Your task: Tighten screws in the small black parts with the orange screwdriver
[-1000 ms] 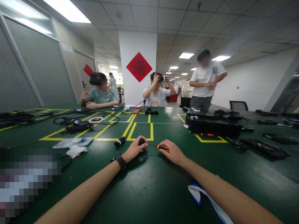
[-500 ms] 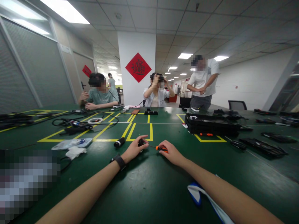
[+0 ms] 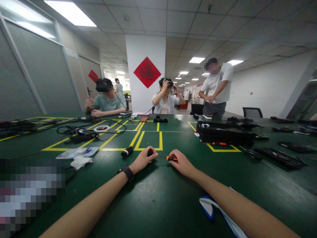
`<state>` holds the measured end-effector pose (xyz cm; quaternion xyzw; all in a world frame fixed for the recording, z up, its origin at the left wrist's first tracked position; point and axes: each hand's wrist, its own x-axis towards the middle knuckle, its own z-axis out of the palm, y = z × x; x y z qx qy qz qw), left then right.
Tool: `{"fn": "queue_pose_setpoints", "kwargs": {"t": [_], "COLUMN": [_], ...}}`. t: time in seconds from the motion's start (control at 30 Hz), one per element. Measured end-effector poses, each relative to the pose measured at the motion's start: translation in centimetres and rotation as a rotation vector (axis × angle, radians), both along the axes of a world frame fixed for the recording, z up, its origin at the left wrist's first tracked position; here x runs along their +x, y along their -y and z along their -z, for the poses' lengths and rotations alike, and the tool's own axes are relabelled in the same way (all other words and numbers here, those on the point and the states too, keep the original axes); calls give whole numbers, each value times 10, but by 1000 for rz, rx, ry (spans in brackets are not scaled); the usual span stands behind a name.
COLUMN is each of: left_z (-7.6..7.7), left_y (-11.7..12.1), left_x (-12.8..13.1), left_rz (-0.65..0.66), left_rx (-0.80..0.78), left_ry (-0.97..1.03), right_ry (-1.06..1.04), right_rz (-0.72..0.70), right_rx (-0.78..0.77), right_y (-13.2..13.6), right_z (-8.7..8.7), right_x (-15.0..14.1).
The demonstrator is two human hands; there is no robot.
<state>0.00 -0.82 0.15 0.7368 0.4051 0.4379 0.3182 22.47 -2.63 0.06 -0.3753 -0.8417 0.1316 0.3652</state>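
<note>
The right hand (image 3: 182,163) grips an orange-and-black screwdriver (image 3: 171,159). Its thin rod lies sideways above the green surface (image 3: 153,198), pointing left at a small black part (image 3: 150,152) pinched in the left hand (image 3: 143,159). The hands are apart.

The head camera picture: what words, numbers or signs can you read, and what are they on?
None can be read.
Red diamond on white pillar: dark characters, too blurred.
Smaller red sign, left: too small.
Green shirt: pale lettering, too blurred.
Orange-and-black tool in right grip: no lettering visible.
</note>
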Motion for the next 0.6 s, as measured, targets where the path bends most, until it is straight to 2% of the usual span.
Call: {"fn": "queue_pose_setpoints", "kwargs": {"t": [0.13, 0.27, 0.43, 0.6], "left_z": [1, 1, 2, 2], "left_y": [-1, -1, -2, -2], "left_x": [-1, -1, -2, -2], "left_rz": [-11, -23, -38, -39], "left_rx": [17, 17, 10, 5], "left_ry": [-7, -14, -14, -11], "right_ry": [-38, 12, 54, 24], "right_rz": [22, 84, 30, 19], "right_rx": [-44, -17, 6, -47], "right_y": [-1, -5, -6, -1], "right_z": [-1, -1, 0, 0], "right_x": [0, 3, 6, 4]}}
